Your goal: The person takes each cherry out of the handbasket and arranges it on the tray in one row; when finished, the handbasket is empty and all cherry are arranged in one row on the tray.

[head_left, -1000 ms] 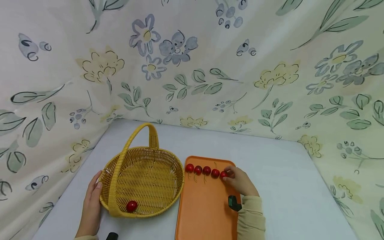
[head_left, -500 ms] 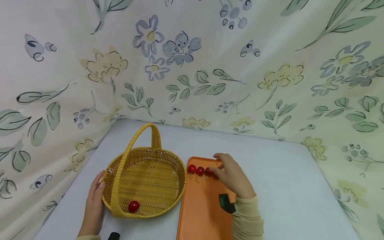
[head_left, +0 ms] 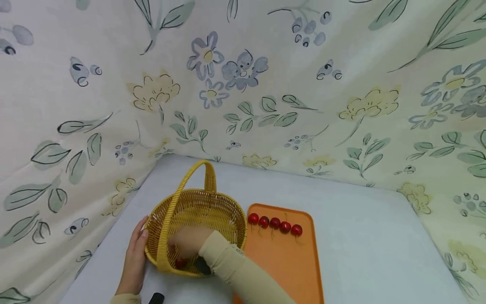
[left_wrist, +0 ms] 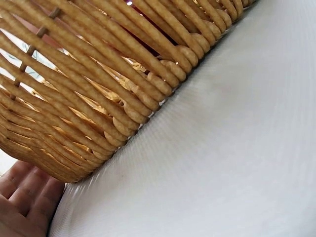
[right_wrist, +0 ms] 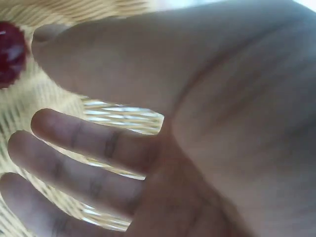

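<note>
A yellow wicker basket point(head_left: 239, 211) with a tall handle stands on the left of the table. My left hand point(head_left: 136, 247) rests against its outer left side, with straight fingers point(left_wrist: 22, 190) at the wall in the left wrist view. Inside the basket is my right hand point(head_left: 190, 240), reaching in past the handle. A red cherry point(head_left: 181, 263) lies low in the basket by that hand. In the right wrist view the cherry point(right_wrist: 11, 54) is just beyond the thumb tip, and the fingers point(right_wrist: 74, 136) are spread with nothing between them.
An orange tray point(head_left: 292, 264) lies right of the basket, partly under my right sleeve point(head_left: 243, 270). Several cherries point(head_left: 275, 223) with stems form a row along its far edge. Floral cloth point(head_left: 265, 139) hangs behind the white table point(head_left: 360, 236).
My right hand has left the row of cherries on the tray and moved left into the basket. My left hand stays at the basket's side. The head view has shifted slightly.
</note>
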